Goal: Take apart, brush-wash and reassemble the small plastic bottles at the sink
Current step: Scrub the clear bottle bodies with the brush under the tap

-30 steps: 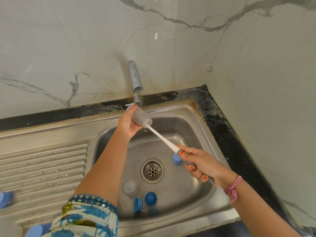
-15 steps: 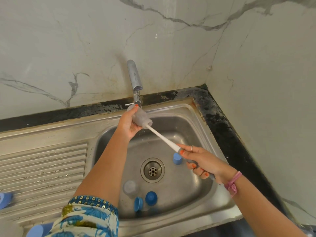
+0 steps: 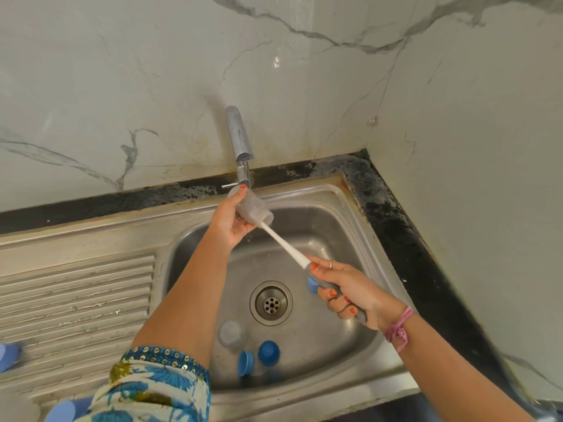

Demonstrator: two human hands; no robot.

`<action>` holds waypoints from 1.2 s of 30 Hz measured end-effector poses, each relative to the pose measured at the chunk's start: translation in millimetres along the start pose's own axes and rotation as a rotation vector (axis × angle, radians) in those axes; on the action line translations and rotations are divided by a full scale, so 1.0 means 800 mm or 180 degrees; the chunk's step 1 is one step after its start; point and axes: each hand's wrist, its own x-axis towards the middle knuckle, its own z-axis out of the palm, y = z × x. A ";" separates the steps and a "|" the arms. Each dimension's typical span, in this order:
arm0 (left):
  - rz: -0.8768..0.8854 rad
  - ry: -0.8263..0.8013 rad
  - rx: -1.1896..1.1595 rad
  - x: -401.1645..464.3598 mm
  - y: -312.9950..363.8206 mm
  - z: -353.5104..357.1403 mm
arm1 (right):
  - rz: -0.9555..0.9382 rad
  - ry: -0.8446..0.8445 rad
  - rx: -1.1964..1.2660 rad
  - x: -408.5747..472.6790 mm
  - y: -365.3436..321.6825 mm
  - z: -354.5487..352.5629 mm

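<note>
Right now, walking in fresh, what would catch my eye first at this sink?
Most striking is the left hand gripping a small clear bottle under the tap, while the right hand holds a long white brush pushed into its mouth. Below, in the steel sink, blue caps and another clear bottle lie near the drain.

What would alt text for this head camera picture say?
Over a steel sink, the left hand holds a clear plastic bottle while the right hand pushes a bottle brush into it. Blue caps and another bottle lie in the basin.
</note>
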 end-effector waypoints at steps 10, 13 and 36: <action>-0.0025 0.0020 0.0000 -0.006 -0.006 -0.004 | 0.0067 -0.0116 0.0318 -0.002 0.000 -0.004; -0.0030 0.0064 0.0039 -0.007 -0.004 -0.006 | 0.0066 -0.0139 0.0001 -0.003 0.004 -0.004; 0.0097 0.0142 -0.0251 -0.001 0.013 -0.005 | -0.1586 0.0660 -0.3194 -0.004 0.002 -0.027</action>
